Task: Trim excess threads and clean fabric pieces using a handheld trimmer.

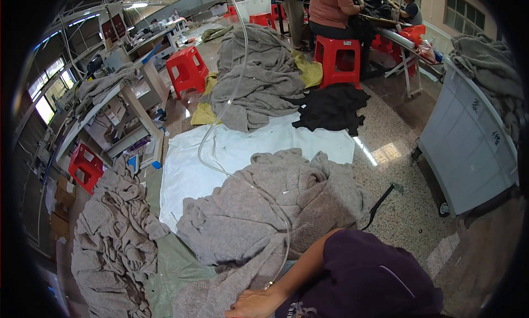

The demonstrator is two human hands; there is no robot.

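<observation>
My right hand (pixel 254 303) is at the lower edge, its arm in a dark purple short sleeve (pixel 374 279) reaching in from the right. Its fingers look curled against a grey knit garment (pixel 212 296), and the frame edge cuts them off. A speck of red shows by the fingertips; what they hold is hidden. A clear thin hose (pixel 206 144) hangs from above, crosses a heap of grey-brown knitwear (pixel 264 202) and runs down to my wrist. My left hand is not in view.
White sheeting (pixel 184 158) lies under the heap. More knitwear (pixel 115 235) lies at left, with another grey pile (pixel 253 75) and black garments (pixel 333 106) beyond. A wheeled white bin (pixel 468 136) stands right, near a black strap-like object (pixel 380 205). People sit by red stools (pixel 339 56).
</observation>
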